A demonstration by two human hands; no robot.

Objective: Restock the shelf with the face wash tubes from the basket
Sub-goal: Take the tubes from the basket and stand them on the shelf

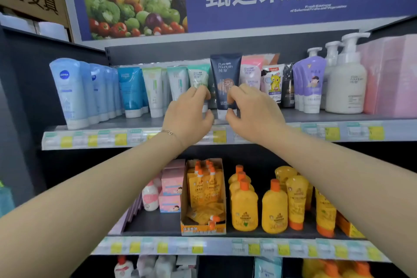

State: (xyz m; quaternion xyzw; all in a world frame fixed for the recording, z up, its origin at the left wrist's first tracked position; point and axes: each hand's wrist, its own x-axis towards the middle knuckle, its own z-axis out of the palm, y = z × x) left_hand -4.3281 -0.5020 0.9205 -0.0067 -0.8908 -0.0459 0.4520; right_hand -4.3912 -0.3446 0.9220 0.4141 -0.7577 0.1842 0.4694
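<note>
A dark navy face wash tube [225, 70] stands upright, cap down, at the front middle of the upper shelf [144, 121]. My right hand [252, 113] pinches its lower right side, fingertips on the tube's face and thumb at the cap. My left hand [188, 115] is just to the tube's left. Its loosely curled fingers touch the mint green tube [198, 74] beside it, and its thumb hangs near the navy cap. Rows of light blue tubes [67, 90] and white-and-green tubes [153, 88] fill the shelf's left side. The basket is out of view.
Right of the navy tube stand a pink tube [249, 72], a cartoon tube [272, 81], purple bottles [312, 81], white pump bottles [346, 83] and pink packs [390, 74]. The lower shelf holds yellow bottles [244, 205] and a carton of orange pouches [203, 196]. A dark panel [20, 101] closes the left.
</note>
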